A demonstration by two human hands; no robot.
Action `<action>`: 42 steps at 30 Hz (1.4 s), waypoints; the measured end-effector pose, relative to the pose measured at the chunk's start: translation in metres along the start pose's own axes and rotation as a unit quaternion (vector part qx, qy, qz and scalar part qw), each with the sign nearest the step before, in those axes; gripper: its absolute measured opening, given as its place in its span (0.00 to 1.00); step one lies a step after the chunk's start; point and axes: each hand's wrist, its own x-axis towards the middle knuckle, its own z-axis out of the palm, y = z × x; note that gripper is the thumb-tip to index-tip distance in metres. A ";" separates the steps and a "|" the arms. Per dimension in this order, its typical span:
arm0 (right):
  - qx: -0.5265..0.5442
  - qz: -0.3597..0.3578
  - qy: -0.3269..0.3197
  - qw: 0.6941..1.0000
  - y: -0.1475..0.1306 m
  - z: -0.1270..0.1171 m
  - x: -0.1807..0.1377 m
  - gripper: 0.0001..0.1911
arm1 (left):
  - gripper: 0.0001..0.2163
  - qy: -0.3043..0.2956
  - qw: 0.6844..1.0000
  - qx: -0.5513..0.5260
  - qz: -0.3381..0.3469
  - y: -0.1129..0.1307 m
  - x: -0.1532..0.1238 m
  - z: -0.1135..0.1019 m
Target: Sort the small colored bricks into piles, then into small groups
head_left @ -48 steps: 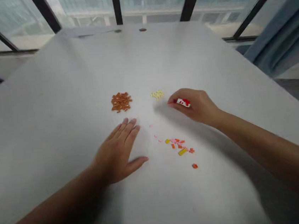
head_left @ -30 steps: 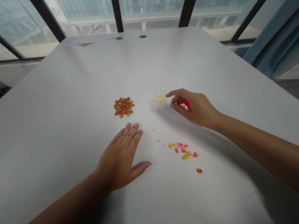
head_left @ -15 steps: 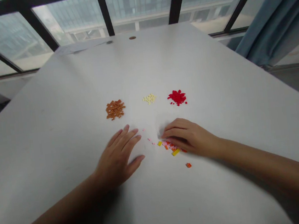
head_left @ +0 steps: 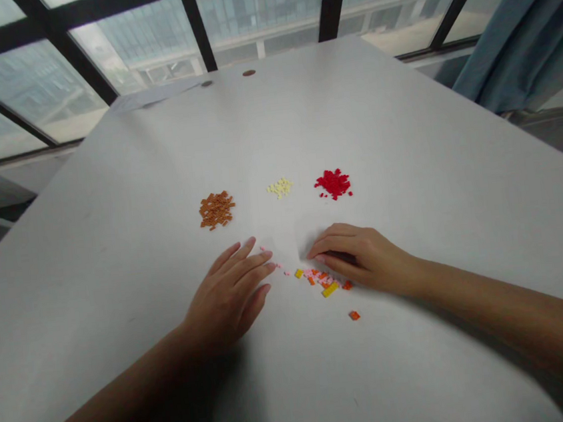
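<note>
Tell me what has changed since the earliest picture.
The right hand moved nearer the person, from beside the pale yellow pile to the mixed pieces, revealing the red pile. The left hand drew its thumb in. The brown pile and pale yellow pile stayed put.

The right hand point(head_left: 359, 256) curls by a small multicoloured pile point(head_left: 321, 278).

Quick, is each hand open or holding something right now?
Left hand: open, nothing visibly held.
Right hand: curled by the mixed toy bricks; whether it holds any can't be told.

Pink, orange, yellow pieces point(head_left: 321, 278) loosely clustered, some perhaps overlapping.
</note>
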 end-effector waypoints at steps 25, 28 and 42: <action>0.009 0.012 0.000 1.000 0.001 0.000 0.000 0.11 | 0.07 0.097 0.979 0.102 -0.149 -0.028 -0.027 -0.031; 0.006 0.013 -0.002 1.000 0.001 0.000 0.000 0.11 | 0.05 0.110 0.978 0.113 -0.135 -0.027 -0.011 -0.033; 0.002 0.013 -0.005 1.000 0.000 0.000 0.000 0.10 | 0.01 0.029 0.997 -0.025 -0.067 0.001 0.027 0.008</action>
